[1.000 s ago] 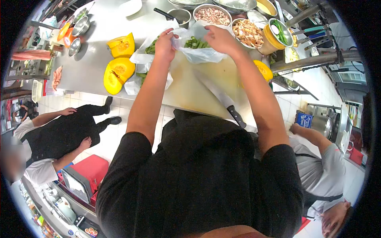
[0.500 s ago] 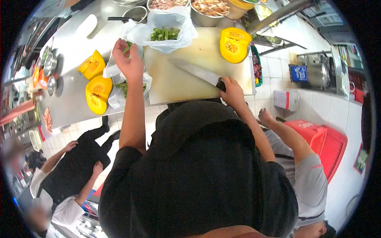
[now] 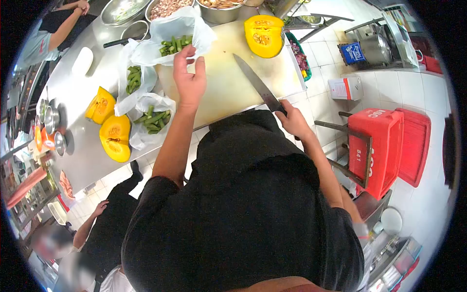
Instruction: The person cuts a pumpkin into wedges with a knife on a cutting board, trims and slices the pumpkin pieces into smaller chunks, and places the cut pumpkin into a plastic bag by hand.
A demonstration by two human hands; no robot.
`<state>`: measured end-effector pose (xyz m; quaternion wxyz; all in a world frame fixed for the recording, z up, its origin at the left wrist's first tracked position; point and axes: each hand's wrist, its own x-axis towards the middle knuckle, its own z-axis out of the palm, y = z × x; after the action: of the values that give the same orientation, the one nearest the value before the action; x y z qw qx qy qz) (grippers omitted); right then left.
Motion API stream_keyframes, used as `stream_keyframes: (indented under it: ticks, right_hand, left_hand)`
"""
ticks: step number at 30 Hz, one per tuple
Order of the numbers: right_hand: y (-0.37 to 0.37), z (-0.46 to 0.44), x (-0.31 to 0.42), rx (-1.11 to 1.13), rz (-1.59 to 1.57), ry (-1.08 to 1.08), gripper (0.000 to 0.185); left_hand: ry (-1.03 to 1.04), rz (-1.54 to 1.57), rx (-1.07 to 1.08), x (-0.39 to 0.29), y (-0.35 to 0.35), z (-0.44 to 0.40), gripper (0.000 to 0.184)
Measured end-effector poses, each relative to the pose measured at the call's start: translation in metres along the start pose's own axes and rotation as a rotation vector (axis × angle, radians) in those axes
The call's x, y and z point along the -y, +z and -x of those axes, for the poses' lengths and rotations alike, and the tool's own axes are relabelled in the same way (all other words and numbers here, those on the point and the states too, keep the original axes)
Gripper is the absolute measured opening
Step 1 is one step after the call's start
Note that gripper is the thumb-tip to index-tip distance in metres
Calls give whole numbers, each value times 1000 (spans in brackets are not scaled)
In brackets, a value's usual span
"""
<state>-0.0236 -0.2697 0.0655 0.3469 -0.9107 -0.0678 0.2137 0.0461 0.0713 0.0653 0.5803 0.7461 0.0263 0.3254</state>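
Knife [image 3: 255, 80] in play: the right hand [image 3: 294, 119] has its fingers wrapped around the handle, blade slanting over the cutting board [image 3: 224, 44]. Across from it, the left hand [image 3: 189, 80] is loosely spread, nothing visibly gripped, fingertips by a plastic bag [image 3: 203, 36] of chopped green vegetables [image 3: 174, 46]; touching or not, can't tell. Pumpkin half [image 3: 264, 36] at the board's far right, cut face showing. Looks like knife positioning, no cut under way; any slicing calls for left fingers tucked away from the blade.

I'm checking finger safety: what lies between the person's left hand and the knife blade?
In the head view, bare cutting board shows between the left hand and the knife blade.
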Motion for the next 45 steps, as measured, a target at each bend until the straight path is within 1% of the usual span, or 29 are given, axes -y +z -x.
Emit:
stream_keyframes:
  ticks: [2, 4, 5, 7, 10, 13, 16, 19, 20, 23, 26, 29, 30, 32, 33, 35, 38, 39, 41, 43, 45]
  right_hand:
    - [-3, 8, 6, -38, -21, -53, 37]
    - [-10, 14, 5, -26, -36, -57, 36]
    - [-15, 17, 4, -20, -43, -64, 36]
    - [-31, 25, 4, -61, -159, -43, 32]
    - [-53, 29, -27, -155, -281, -11, 30]
    - [-80, 26, -60, -249, -378, 31, 27]
    - [-109, 18, -98, -236, -361, 83, 28]
    - [-123, 9, -135, -209, -361, 96, 29]
    - [-126, 9, -143, -183, -427, 116, 29]
    - [-134, 6, -166, -157, -453, 85, 30]
    - [-139, 0, -187, -93, -487, 103, 31]
    - [-143, -13, -191, -47, -507, 45, 32]
    - [-150, -20, -181, 6, -482, 72, 31]
    - [-149, -41, -173, -19, -397, -39, 31]
    - [-148, -53, -168, -31, -351, -93, 30]
    - [-139, -83, -160, -23, -378, -96, 30]
    - [-129, -105, -131, 16, -464, -39, 30]
    - [-126, -112, -122, 34, -501, -14, 31]
    - [-109, -126, -126, 5, -480, -76, 32]
    - [-107, -129, -121, 38, -433, -35, 33]
    - [-106, -133, -120, -131, -310, -215, 34]
  left_hand:
    - [-17, 50, 49, 1, 15, 2, 41]
    - [-38, 93, 95, 0, 28, 0, 42]
    - [-51, 72, 110, -2, 31, 0, 45]
    - [-65, 32, 119, -5, 41, -6, 51]
    - [-98, -182, 216, -16, 59, -7, 71]
    - [-93, -292, 277, -5, 102, 2, 96]
    - [-59, -389, 319, 5, 155, 9, 113]
    - [-230, -361, 344, 4, 204, 12, 124]
    - [-221, -380, 333, 16, 217, 13, 129]
    - [-238, -526, 251, 22, 239, 9, 128]
    - [-256, -511, 227, 22, 242, 2, 128]
    - [-241, -251, 191, 57, 237, -3, 128]
    - [-260, -170, 181, 58, 236, -6, 128]
    - [-298, -2, 166, 55, 235, -9, 128]
    - [-357, 22, 161, 45, 235, -12, 127]
    - [-482, 72, 141, 17, 234, -18, 127]
    - [-702, 115, 143, 38, 217, -25, 125]
    - [-706, 123, 173, 34, 213, -26, 124]
    - [-710, 141, 229, 25, 205, -29, 121]
    - [-708, 155, 209, 44, 199, -28, 119]
    - [-705, 188, 190, 60, 198, -30, 117]
